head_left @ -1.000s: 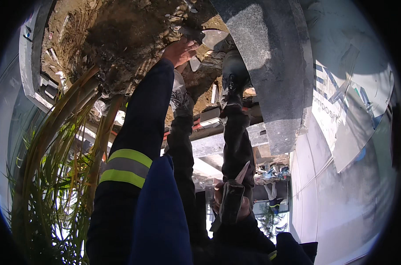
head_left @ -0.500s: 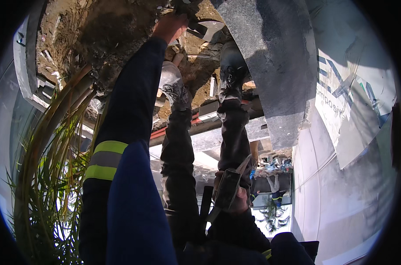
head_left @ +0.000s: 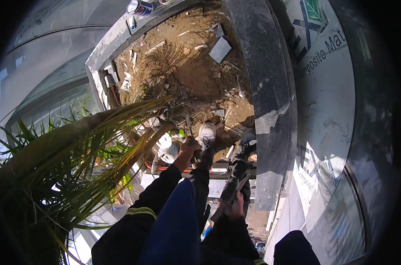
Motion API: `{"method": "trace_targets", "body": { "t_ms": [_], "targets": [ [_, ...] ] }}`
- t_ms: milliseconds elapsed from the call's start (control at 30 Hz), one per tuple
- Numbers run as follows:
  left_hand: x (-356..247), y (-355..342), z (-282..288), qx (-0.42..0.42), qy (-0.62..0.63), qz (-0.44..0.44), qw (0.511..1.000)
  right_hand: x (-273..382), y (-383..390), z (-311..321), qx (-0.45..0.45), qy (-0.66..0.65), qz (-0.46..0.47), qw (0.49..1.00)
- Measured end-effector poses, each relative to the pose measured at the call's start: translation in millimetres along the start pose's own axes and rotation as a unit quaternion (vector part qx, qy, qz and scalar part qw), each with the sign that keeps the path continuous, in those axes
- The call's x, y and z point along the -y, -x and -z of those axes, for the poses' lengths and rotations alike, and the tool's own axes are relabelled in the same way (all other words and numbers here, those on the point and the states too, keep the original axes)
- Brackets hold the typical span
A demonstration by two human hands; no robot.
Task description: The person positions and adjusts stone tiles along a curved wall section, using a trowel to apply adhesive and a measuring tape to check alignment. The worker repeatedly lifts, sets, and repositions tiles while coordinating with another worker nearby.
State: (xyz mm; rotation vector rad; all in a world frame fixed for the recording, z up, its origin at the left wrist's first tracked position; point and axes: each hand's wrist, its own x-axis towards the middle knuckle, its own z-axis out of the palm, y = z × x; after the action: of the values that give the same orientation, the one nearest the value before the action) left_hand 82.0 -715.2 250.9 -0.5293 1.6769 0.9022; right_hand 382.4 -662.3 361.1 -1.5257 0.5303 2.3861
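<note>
My left hand [head_left: 186, 157] is low beside my left shoe, its fingers closed round a tool with a narrow pale blade [head_left: 188, 125] pointing away from me. The grip hides most of its handle, so its exact kind is unclear. In front of my right shin, my right hand [head_left: 237, 206] grasps a dark flat piece with a pointed end [head_left: 229, 199], held at a slant. My dusty left shoe [head_left: 207, 130] stands on the soil [head_left: 196, 77]. Next to the left hand lie white crumpled scraps [head_left: 167, 150] and a small bright green thing [head_left: 179, 133].
A dark stone slab curb [head_left: 271, 95] runs along the right, beside a white printed panel [head_left: 328, 101]. Drooping palm fronds [head_left: 90, 154] hang at the left. Grey tile pieces [head_left: 220, 49] lie on the soil. A can [head_left: 140, 8] stands on the far ledge [head_left: 121, 37].
My view has swung, showing more of the soil bed and far ledge. My left hand has drawn back from the far ground to beside my left shoe. The right hand keeps its hold.
</note>
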Motion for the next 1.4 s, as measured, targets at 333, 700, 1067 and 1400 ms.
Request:
{"method": "trace_targets", "body": {
  "t_ms": [333,700,1067,1400],
  "targets": [
    [-279.1,-35.4,-35.7,-0.174,-0.095,-0.252,0.947,143.8,-1.9,-75.3,0.101,-0.028,0.063,0.992],
    [-487.0,-273.2,74.1,-0.497,0.018,-0.396,0.772,221.0,-16.1,-118.5,-0.236,0.088,0.113,0.961],
    [-654.9,-430.1,145.0,-0.347,-0.19,-0.369,0.841,234.1,-119.6,-228.6,-0.203,0.279,-0.061,0.936],
    [-581.4,-356.3,127.3,-0.492,-0.169,-0.474,0.711,236.8,-136.5,-267.0,-0.121,0.267,-0.088,0.952]
  ]
}}
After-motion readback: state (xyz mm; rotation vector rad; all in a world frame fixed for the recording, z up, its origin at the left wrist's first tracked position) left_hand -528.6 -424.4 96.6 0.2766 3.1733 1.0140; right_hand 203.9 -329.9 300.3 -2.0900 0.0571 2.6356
